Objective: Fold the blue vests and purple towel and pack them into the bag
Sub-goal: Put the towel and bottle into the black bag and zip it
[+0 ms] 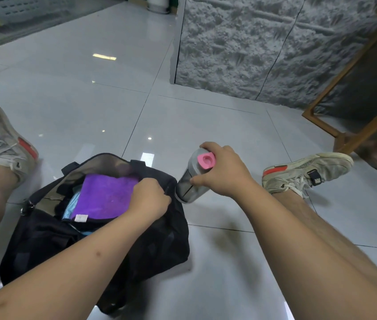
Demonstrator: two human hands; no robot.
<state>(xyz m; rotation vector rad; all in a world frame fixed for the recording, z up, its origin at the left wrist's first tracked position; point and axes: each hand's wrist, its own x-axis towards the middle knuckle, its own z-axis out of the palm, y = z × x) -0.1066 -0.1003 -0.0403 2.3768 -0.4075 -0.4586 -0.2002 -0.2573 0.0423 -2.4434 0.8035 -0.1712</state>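
A black bag (44,239) lies open on the tiled floor between my legs. Inside it, the folded purple towel (104,197) lies on top, with a white label at its near corner. A strip of light blue vest fabric (71,205) shows under the towel's left edge. My left hand (150,197) grips the bag's right rim beside the towel. My right hand (224,172) holds a grey bottle (188,183) with a pink cap, tilted just to the right of the bag.
My two sneakered feet (307,172) spread out at left and right on the glossy tile floor. A wooden frame (344,132) stands at the far right against a rough grey wall panel (252,54).
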